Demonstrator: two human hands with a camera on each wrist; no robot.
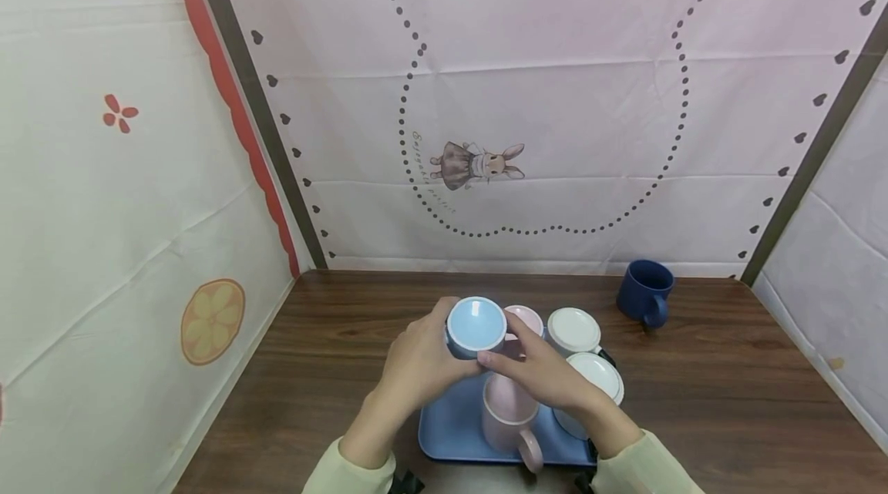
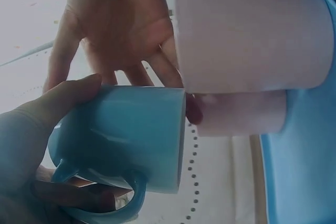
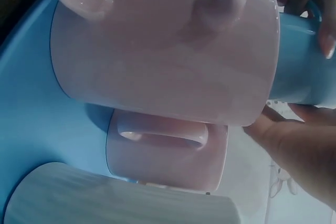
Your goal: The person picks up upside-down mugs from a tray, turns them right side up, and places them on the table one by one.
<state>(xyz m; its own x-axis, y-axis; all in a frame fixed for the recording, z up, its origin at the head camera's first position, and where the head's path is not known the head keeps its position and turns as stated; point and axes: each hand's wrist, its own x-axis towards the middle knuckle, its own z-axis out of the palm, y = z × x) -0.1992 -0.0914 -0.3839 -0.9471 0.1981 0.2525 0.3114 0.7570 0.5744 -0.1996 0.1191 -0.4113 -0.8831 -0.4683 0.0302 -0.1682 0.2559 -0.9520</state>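
Nearest the camera, two pale sleeves [image 1: 357, 471] lead up to the raised hands. The left hand [image 1: 416, 355] has a firm hold of a light blue mug [image 1: 476, 324], its thumb along the side and its other fingers by the handle, as the left wrist view shows. The mug hangs above the tray between the two hands, a round pale blue end with a white rim facing up. The right hand [image 1: 541, 372] is loosely spread at the mug's other side, fingers extended around it; whether they touch it I cannot tell.

Below both hands lies a blue tray [image 1: 446, 426]. On it, between the wrists, a pink mug [image 1: 505, 428] stands with its handle toward the right sleeve. Under the right hand and partly hidden by it is a white mug [image 1: 598, 372]. Just beyond that hand come a second white mug [image 1: 574, 330] and, past its fingers, another pink mug [image 1: 526, 317].

Well apart, beyond and to the right of the right hand, a navy mug [image 1: 637, 295] stands on the brown table [image 1: 312, 378]. Farthest from the hands, a pale cloth backdrop [image 1: 548, 124] bears a printed rabbit [image 1: 468, 165].
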